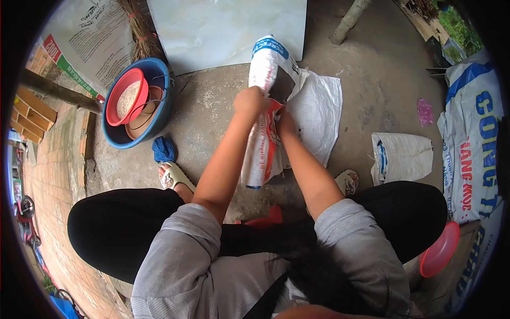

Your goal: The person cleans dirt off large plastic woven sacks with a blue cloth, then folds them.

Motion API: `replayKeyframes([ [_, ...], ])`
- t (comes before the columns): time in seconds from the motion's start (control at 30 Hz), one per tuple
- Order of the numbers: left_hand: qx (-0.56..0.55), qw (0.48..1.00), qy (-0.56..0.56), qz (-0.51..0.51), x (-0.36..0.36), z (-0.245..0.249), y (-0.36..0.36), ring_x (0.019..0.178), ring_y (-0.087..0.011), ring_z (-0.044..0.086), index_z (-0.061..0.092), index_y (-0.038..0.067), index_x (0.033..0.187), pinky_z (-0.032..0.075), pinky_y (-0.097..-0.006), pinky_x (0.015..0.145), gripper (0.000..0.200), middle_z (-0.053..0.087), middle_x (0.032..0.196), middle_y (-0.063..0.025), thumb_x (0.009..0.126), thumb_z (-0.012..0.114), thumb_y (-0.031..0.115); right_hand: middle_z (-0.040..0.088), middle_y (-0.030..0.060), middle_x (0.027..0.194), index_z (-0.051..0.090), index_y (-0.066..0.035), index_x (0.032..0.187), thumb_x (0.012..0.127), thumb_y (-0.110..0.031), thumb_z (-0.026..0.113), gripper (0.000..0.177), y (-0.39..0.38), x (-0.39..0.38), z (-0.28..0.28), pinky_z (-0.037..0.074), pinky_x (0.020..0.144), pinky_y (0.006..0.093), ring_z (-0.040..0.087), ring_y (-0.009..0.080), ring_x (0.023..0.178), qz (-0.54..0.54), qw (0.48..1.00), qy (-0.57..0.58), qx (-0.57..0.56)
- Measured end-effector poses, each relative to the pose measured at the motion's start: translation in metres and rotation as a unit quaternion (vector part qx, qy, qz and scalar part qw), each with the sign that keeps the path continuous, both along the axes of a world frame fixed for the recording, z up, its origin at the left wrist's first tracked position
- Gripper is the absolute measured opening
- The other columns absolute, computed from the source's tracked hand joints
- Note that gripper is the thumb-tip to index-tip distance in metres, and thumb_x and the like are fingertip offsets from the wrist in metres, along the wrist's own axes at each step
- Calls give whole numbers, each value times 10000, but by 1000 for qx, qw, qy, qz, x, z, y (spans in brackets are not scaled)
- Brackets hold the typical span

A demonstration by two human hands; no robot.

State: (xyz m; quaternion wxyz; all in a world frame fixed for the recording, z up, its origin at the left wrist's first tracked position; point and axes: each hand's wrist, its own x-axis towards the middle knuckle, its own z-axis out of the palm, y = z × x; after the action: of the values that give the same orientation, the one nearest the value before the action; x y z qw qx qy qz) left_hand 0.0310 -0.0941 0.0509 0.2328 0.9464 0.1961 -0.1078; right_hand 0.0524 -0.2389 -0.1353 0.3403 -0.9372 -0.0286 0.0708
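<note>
In front of my knees is a white woven sack (pixel 263 141) with red, orange and blue print, bunched and folded lengthwise. My left hand (pixel 249 101) is closed in a fist around its middle. Close beside it, my right hand (pixel 287 123) grips the sack's folded side, its fingertips partly hidden by the material. A dark patch shows on the sack's upper part, which tilts away from me. Spread on the ground behind my right hand lies a plain white woven sack (pixel 323 114).
At left, a blue basin (pixel 169 101) holds a red basin (pixel 112 114) with pale grains. A blue cloth (pixel 163 149) lies by my foot. At right are a folded white sack (pixel 409 157), a pink scrap (pixel 424 112) and large printed sacks (pixel 473 143). A pale panel (pixel 228 32) stands ahead.
</note>
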Motion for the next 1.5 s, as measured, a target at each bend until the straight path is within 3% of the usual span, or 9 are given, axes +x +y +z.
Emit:
replayKeyframes([
  [0.07,20,999,-16,-26,-6,5,-25,952,-339,704,714,27,1013,558,-419,832,462,717,1024,-188,694,704,361,644,264,1142,648,-25,1093,888,-220,574,293,2,33,-132,498,915,466,610,384,1125,185,982,26,40],
  [0.1,18,999,-39,-29,-7,-6,-34,939,-354,704,705,24,1035,557,-429,823,508,716,1013,-198,687,715,394,654,259,1123,643,8,1119,911,-263,546,356,9,28,-177,502,889,445,635,359,1090,51,948,119,292],
  [0.57,-27,997,-22,-74,-14,-72,-106,878,-356,706,539,-10,1133,552,-451,765,659,709,946,-212,793,650,543,677,140,1023,612,46,1107,956,-280,495,378,-109,54,-89,525,826,408,650,251,950,-299,792,264,463],
  [0.77,-4,973,-118,-196,-21,-141,-134,1140,-357,615,451,-44,1335,468,-408,984,956,626,1225,-237,717,670,652,633,235,1116,609,8,1173,878,-490,632,579,-100,56,5,476,919,405,623,332,1039,-257,908,-58,326],
  [0.83,-92,968,-6,-232,-1,-113,-117,1169,-345,602,466,-60,1353,426,-407,1042,907,630,1240,-220,746,705,572,571,228,1242,583,-37,1238,810,-567,686,689,-85,49,21,433,995,414,559,358,1160,-203,951,-29,233],
  [0.9,-444,804,55,-391,15,-104,-82,1144,-289,622,563,-32,1272,469,-398,994,645,656,1214,-161,814,730,391,485,228,1348,502,-76,1360,747,-527,774,809,-74,25,57,421,1021,409,498,356,1240,-160,971,2,175],
  [0.97,-643,724,196,-153,34,-115,-39,1136,-194,619,601,47,1259,489,-374,939,460,680,1143,-103,866,731,248,486,227,1352,488,-84,1376,745,-493,785,809,-70,19,45,421,1027,413,500,364,1239,-125,981,-49,142],
  [1.1,-674,668,-199,245,28,-133,19,1078,-167,630,553,88,1303,491,-355,938,490,672,1158,-76,872,732,238,514,214,1325,463,-104,1384,767,-383,780,748,-70,10,48,418,1025,450,500,390,1226,-98,984,-83,121],
  [1.5,-528,829,-121,138,-9,-135,-19,1146,-314,580,213,70,1504,500,-427,942,1087,528,1331,-197,650,882,126,513,195,1240,516,-90,1294,773,-307,800,632,-83,5,8,414,1008,433,495,363,1163,-154,960,-105,208],
])
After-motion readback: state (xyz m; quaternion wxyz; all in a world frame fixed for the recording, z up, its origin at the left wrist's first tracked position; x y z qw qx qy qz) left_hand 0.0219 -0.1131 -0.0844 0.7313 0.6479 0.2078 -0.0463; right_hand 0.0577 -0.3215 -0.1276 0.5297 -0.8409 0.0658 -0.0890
